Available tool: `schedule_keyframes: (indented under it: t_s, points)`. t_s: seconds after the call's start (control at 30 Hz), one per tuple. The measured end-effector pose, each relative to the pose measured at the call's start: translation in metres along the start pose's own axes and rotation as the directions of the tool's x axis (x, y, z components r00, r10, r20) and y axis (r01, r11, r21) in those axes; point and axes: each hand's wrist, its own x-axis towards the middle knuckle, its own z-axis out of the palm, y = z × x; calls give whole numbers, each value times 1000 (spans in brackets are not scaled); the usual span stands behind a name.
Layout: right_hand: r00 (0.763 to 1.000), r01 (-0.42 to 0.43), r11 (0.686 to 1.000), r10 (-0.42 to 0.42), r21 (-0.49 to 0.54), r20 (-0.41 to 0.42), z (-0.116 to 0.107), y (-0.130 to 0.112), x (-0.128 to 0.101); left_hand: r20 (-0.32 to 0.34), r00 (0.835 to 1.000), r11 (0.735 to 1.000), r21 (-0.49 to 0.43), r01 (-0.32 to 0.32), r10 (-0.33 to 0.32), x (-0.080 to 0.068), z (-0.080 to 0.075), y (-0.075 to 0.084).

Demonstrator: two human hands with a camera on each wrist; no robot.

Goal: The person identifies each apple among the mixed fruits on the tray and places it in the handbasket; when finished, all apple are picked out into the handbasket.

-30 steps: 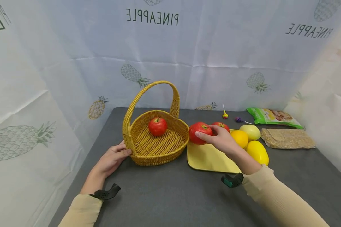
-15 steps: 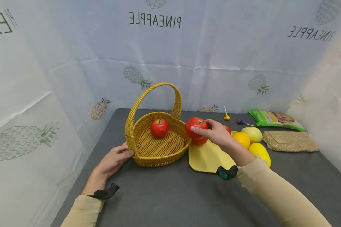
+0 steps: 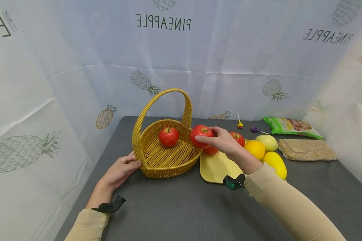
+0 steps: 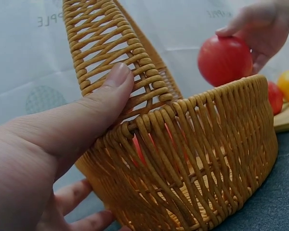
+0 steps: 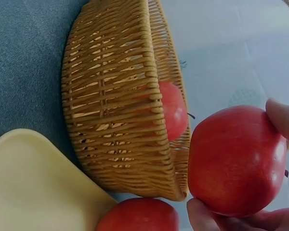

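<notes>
My right hand (image 3: 226, 142) grips a red apple (image 3: 201, 136) between thumb and fingers, level with the right rim of the yellow wicker basket (image 3: 169, 171). In the right wrist view, the held apple (image 5: 238, 161) is raised just above the rim. Another apple (image 3: 169, 136) lies inside the basket toward the back. On the left, my left hand (image 3: 120, 170) holds the basket's side at the foot of its handle; in the left wrist view the thumb (image 4: 106, 96) presses there while the fingers lie along the outer wall. Below the held apple, a further apple (image 3: 211, 150) sits at the yellow tray's (image 3: 217, 169) left edge.
At the tray's right stand an apple (image 3: 236, 138), an orange (image 3: 254, 149), a pale green round fruit (image 3: 267, 143) and a yellow mango-like fruit (image 3: 276, 164). Farther right lie two lollipops (image 3: 240, 124), a green snack bag (image 3: 292, 127) and a clear bag of grains (image 3: 307, 150). A printed curtain (image 3: 169, 50) hangs behind.
My right hand has lifted the apple off the tray side and carried it left to the basket's rim, uncovering the apple beneath. The left hand stays on the basket.
</notes>
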Motion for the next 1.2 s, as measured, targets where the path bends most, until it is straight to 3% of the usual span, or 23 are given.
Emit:
schedule_keyframes:
  t_s: [0.6,0.93,1.2]
  points:
    - [1000,2,997,-4,78,24,21,-6,2,-18,1000,997,71,9,-8,2,-4,-4]
    - [999,12,999,-14,46,36,27,-12,6,-26,999,998,66,20,-19,3,-2,-3]
    - [994,-17,989,1,147,107,32,-12,10,-35,999,998,66,22,-20,3,-1,-2]
